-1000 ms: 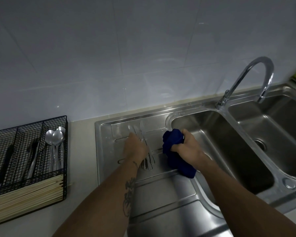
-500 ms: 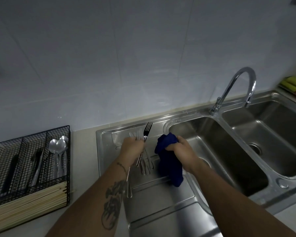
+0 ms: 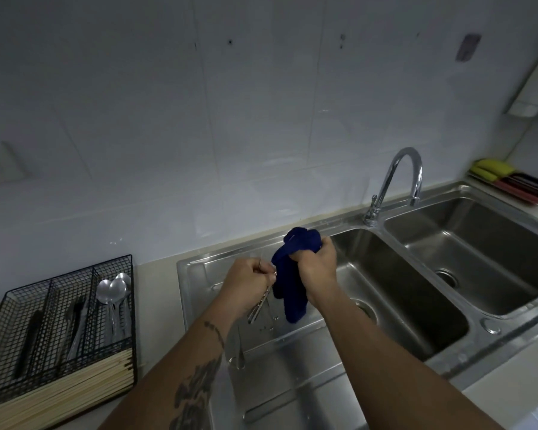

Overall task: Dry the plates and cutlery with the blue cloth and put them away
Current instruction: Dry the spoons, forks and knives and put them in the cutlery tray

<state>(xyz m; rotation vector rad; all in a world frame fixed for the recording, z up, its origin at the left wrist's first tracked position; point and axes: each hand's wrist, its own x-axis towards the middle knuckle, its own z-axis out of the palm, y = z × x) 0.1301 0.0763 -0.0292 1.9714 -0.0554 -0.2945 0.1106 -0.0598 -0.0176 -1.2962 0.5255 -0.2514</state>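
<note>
My left hand [image 3: 247, 282] is closed around a metal fork [image 3: 260, 307] above the steel drainboard [image 3: 280, 377]; only the handle end shows below my fist. The fork's head goes into the blue cloth [image 3: 292, 274], which my right hand [image 3: 319, 270] grips right beside it. The cloth hangs down from that fist. More cutlery [image 3: 272, 319] lies on the drainboard under my hands, blurred. No plates are in view.
A black wire cutlery caddy [image 3: 38, 342] stands on the counter at the left with spoons [image 3: 112, 293], dark utensils and chopsticks. To the right are a double sink [image 3: 410, 305], a curved tap [image 3: 395, 184], and sponges in a tray [image 3: 510, 180] at the far right.
My left hand lifted a fork off the drainboard and brought it to the cloth. My right hand rose with the cloth, which now covers the fork's head. The camera tilted upward.
</note>
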